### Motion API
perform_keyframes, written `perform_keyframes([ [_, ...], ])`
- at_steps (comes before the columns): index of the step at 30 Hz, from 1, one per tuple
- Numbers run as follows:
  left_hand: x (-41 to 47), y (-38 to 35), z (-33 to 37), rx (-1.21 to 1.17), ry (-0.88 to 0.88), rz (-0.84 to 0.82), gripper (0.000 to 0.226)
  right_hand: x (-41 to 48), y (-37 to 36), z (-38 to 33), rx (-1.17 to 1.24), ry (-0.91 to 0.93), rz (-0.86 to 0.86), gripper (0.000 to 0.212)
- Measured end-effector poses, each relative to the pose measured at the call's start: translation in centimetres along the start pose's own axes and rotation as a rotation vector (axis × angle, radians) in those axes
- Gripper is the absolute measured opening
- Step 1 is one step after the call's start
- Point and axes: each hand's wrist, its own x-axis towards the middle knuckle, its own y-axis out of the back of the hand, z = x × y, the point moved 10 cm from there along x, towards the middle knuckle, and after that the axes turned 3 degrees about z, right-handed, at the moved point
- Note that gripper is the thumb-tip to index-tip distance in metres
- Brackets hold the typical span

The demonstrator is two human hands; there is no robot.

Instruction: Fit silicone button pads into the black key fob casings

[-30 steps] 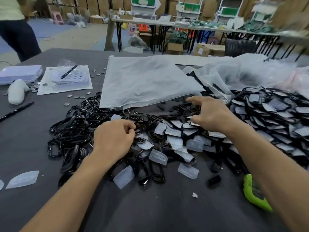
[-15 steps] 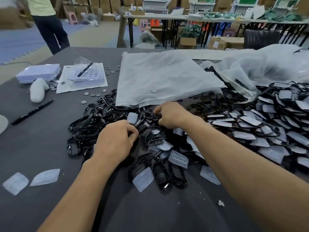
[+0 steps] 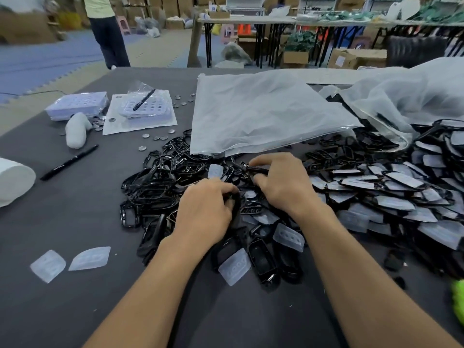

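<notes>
No brand, label or writing can be read on any item.

Left hand (image 3: 204, 214): palm down on the central heap of black casings (image 3: 160, 187), fingers curled closed around a black casing (image 3: 236, 209) at the fingertips. The hand covers most of it.

Right hand (image 3: 281, 183): just beside the left hand, toward the far side. Thumb and forefinger are pinched narrow on a small black part (image 3: 252, 169) at the top of the heap; what the part is cannot be told.

Silicone button pads: one pad (image 3: 215, 171) lies on the heap just left of the right forefinger, apart from it. Two pads (image 3: 288, 237) and (image 3: 234, 267) lie among casings near the wrists, toward the near edge of the bench (image 3: 75, 222). Two more pads (image 3: 48, 265) and (image 3: 90, 257) lie alone on the bare bench, well left of the left forearm.

A pile of casings with pads fitted (image 3: 391, 197) fills the right side of the bench up to its right edge.

A flat clear plastic bag (image 3: 263, 114) lies beyond the heap, its near edge just past the right-hand fingers. A second, crumpled bag (image 3: 414, 96) sits at the far right.

A black pen (image 3: 69, 162) and scattered coin cells (image 3: 157, 136) lie on the left part of the bench. Open bench surface lies between the forearms and along the near edge.
</notes>
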Motion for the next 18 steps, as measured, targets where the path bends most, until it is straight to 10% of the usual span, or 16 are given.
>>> perform_keyframes([
  [9,-0.3,2.0,-0.4,0.204,0.035,0.169,0.024,-2.1,-1.9,-1.1,-0.278,0.085,0.036,0.018],
  [18,-0.5,1.5,0.5,-0.426,0.099,0.099,0.009,-3.2,0.5,0.5,0.473,-0.127,0.341,0.013],
])
